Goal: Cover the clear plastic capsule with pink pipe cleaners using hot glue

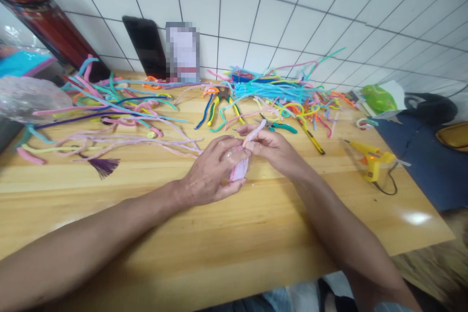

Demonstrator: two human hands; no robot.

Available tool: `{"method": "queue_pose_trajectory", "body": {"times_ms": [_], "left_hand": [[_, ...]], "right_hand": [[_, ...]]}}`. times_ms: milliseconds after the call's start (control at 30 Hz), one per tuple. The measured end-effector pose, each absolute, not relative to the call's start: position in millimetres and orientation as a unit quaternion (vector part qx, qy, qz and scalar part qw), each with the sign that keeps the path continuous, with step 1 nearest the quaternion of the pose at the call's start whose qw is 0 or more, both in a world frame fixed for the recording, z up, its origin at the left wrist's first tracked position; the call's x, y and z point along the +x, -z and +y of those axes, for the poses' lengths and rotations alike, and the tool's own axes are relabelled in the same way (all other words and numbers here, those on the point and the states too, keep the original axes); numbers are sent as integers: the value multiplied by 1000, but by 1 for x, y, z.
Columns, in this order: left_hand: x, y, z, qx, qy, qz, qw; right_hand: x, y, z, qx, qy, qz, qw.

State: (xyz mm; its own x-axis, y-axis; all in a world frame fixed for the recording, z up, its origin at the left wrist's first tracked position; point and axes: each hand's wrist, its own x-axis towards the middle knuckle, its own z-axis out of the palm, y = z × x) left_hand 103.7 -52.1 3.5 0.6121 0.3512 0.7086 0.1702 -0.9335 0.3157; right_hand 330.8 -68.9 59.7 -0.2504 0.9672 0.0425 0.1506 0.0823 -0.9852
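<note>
The left hand (210,173) cups the pink pipe cleaner (239,169); the right hand (272,148) pinches its free end, which points away.

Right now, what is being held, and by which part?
A pink pipe cleaner. The left hand cups its bunched lower part, and the right hand pinches its free upper end between thumb and fingers.
</note>
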Motion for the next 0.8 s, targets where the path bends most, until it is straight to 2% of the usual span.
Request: {"method": "queue_pose_trajectory", "body": {"times_ms": [133,267,467,700,800], "left_hand": [[104,-5,-53,896,-412,141,93],[104,-8,-55,903,-401,134,73],[104,-8,-56,902,-402,139,70],[104,-7,-55,904,-400,137,69],[104,-7,-55,903,-400,139,67]], "right_hand": [[332,-63,-68,-484,-498,-591,410],[334,-68,-67,-516,-444,-600,421],[333,-74,-72,-562,-408,-624,358],[338,-73,-67,-527,-456,-626,349],[337,-70,-65,-514,-482,-594,389]]}}
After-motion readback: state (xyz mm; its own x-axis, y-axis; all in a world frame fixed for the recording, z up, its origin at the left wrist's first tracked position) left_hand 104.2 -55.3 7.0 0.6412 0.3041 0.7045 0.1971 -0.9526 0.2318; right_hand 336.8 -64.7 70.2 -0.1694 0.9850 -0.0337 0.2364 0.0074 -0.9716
